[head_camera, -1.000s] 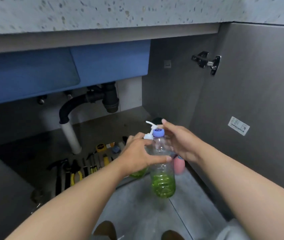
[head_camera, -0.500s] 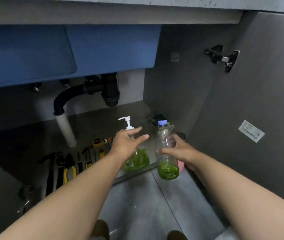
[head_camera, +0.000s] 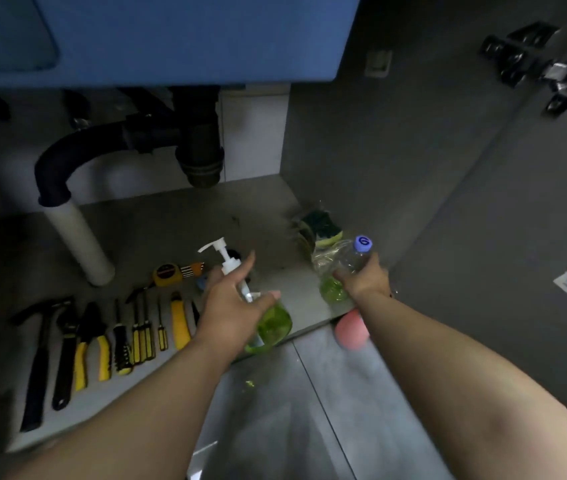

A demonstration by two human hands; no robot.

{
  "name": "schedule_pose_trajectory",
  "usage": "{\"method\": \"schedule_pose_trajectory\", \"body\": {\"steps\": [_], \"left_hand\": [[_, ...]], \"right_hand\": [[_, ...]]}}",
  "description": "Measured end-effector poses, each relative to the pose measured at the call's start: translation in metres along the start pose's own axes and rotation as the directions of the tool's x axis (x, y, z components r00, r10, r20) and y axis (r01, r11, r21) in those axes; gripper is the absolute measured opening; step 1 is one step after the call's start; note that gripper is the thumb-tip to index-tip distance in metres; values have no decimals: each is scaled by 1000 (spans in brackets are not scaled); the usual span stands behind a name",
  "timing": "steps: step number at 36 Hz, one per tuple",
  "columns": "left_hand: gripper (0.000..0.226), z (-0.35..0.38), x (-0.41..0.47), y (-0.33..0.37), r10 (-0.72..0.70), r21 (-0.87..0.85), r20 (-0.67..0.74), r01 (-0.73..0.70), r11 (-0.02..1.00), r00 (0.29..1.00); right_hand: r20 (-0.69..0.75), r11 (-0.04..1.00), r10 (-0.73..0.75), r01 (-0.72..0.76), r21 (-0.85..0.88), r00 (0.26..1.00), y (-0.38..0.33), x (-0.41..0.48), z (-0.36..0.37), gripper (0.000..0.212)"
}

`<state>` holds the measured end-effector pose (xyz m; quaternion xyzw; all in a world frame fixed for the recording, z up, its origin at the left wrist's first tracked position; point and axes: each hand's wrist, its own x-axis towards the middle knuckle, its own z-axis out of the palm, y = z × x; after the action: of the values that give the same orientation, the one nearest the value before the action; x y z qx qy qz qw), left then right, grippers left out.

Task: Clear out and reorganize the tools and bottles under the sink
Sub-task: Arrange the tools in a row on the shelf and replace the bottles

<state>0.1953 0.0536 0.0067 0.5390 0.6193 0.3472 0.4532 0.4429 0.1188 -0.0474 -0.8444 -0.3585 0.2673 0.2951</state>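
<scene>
**Two bottles near the cabinet's front edge**

The right hand (head_camera: 365, 282) clenches the blue-capped bottle (head_camera: 344, 271) on the cabinet floor (head_camera: 171, 223). The left hand (head_camera: 230, 306), fingers spread, rests against the pump bottle (head_camera: 268, 323); a nudge could topple it off the edge.

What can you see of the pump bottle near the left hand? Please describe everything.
The pump bottle is clear plastic with a white pump head, its spout pointing left. Green liquid fills only its lower part. It stands at the front edge of the cabinet floor, leaning slightly. The left hand is open in front of it; whether the fingers touch it is unclear.
</scene>
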Motion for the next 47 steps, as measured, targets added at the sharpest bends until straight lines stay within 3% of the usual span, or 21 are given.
{"method": "schedule_pose_trajectory", "body": {"steps": [11, 18, 21, 23, 25, 27, 28, 30, 33, 36, 41, 47], "left_hand": [[70, 11, 5, -7, 25, 58, 21, -26, 998, 999], [38, 17, 1, -6, 61, 70, -3, -61, 996, 998], [42, 18, 1, -5, 61, 69, -39, -58, 996, 997], [52, 19, 1, -4, 57, 67, -69, -52, 996, 996], [63, 20, 0, -4, 52, 72, -104, -45, 996, 993], [70, 20, -1, -4, 57, 73, -121, -49, 996, 991], [73, 20, -1, -4, 66, 72, -108, -59, 996, 992], [81, 21, 1, -5, 106, 112, -47, -100, 989, 993], [90, 21, 9, -6, 161, 174, 34, -165, 971, 986], [78, 25, 20, -14, 201, 136, 45, -205, 969, 979], [67, 35, 35, -29, 273, 160, 44, -276, 948, 961], [64, 37, 62, -37, 254, 115, -105, -242, 963, 961]], "right_hand": [[-33, 989, -1, -4, -148, 999, 10, 22, 15, 70], [-51, 991, 76, -81, -109, 996, 5, 16, 9, 63], [-12, 992, 91, -92, -86, 996, -7, 2, 2, 60], [163, 992, 32, -51, 113, 986, -21, -10, -5, 38], [508, 941, -82, -101, 322, 857, -36, -28, -12, 38], [744, 938, -177, -120, 327, 644, -48, -42, -14, 57], [793, 951, -204, -77, 301, 574, -53, -49, -13, 62], [812, 965, -243, 48, 258, 530, -60, -59, -6, 60], [756, 957, -289, 188, 220, 587, -64, -65, 9, 53], [715, 957, -290, 178, 230, 636, -58, -60, 20, 50], [695, 950, -310, 189, 247, 649, -41, -58, 38, 50], [452, 927, -334, 201, 317, 827, -47, -22, 57, 57]]}}
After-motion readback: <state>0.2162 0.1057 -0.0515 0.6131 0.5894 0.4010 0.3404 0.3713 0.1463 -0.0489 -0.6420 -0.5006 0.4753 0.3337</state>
